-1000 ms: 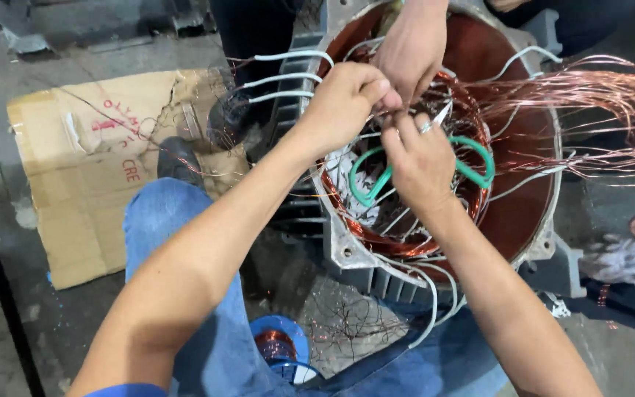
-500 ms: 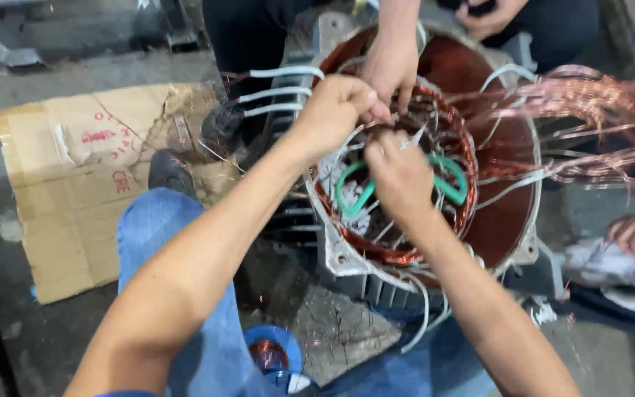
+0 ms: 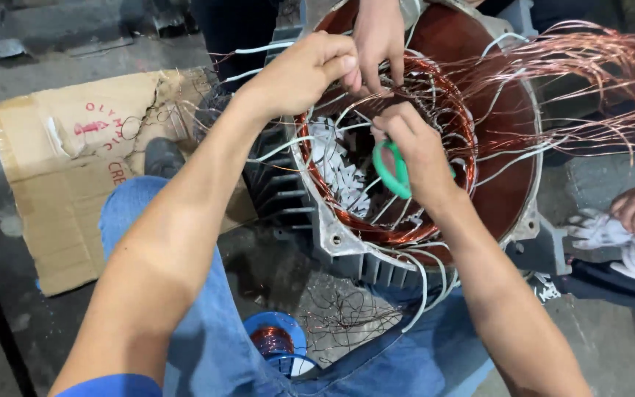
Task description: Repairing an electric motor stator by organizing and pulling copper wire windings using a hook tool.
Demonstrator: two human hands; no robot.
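The left hand (image 3: 299,73) is closed in a loose fist at the far left rim of the motor stator (image 3: 332,235), its thumb and forefinger pinching what looks like a thin lead or strand of the copper winding (image 3: 317,184); the strand itself is too fine to make out. The right hand (image 3: 417,151) is curled around green-handled scissors (image 3: 391,173) low inside the bore, blades hidden behind the fingers, so whether they are parted cannot be told. A co-worker's hand (image 3: 376,37) reaches in from the far side, fingers pressed down on the coil ends just beside the left hand.

To do this well, the pinched strand should be held taut and clear of its neighbours, so the blades meet only that one. White insulation paper strips (image 3: 336,165) stand in the slots and loose copper wires (image 3: 575,59) fan out to the right; snagging either would likely disturb the winding. A blue wire spool (image 3: 273,342) lies near, between the knees.
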